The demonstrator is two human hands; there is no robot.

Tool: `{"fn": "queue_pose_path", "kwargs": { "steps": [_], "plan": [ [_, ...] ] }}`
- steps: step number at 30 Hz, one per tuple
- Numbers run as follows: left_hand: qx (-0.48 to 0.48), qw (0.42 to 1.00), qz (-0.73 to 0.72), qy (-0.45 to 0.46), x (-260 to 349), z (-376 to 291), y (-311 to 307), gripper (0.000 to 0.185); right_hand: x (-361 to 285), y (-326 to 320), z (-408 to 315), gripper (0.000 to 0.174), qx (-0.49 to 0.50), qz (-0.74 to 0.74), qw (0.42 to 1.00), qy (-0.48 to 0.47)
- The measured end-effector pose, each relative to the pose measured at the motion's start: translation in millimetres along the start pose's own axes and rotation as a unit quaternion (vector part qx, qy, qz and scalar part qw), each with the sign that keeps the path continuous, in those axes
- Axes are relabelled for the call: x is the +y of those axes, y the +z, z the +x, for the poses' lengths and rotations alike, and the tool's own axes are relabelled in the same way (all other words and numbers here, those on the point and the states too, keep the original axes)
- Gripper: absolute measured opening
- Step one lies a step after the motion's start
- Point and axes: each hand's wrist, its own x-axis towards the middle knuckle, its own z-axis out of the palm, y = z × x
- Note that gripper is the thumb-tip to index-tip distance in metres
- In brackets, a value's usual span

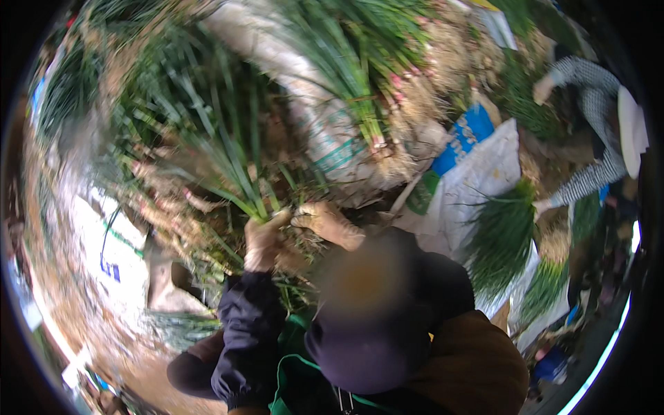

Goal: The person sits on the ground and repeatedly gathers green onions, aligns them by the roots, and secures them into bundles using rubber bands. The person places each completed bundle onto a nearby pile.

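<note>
My left hand [263, 239], in what looks like a pale glove, grips a few spring onions [252, 194] low on their stalks. Their long green leaves fan out up and to the left. Close beside it on the right is my right hand [329, 223], similarly covered, with its fingers curled near the left thumb. Whether it pinches anything is hidden. Root ends of the held stalks are covered by the left hand. Under and around both hands lie loose trimmings [306, 246]. A pile of spring onions with pale roots [161, 220] lies to the left.
A tied bunch of spring onions [369, 122] rests across a stuffed white sack [332, 140] ahead. More rooted onions [410, 93] are heaped behind it. At right, a co-worker in checked sleeves [591, 181] holds a green bunch [500, 233] beside a white and blue sack [480, 171].
</note>
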Motion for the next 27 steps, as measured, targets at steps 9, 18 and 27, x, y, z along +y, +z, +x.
{"fn": "queue_pose_path", "kwargs": {
  "steps": [9,18,27],
  "plan": [
    [0.147,0.950,0.010,0.274,86,-44,-124,0.058,16,-92,-21,0.019,0.006,-0.223,0.969,-0.102],
    [0.216,0.942,-0.086,0.241,56,-16,-76,0.039,14,-160,26,0.019,0.254,0.041,0.966,0.021],
    [-0.077,0.961,-0.208,0.164,28,-35,53,0.008,-16,-94,-24,0.012,0.243,0.044,0.964,-0.095]
  ]
}}
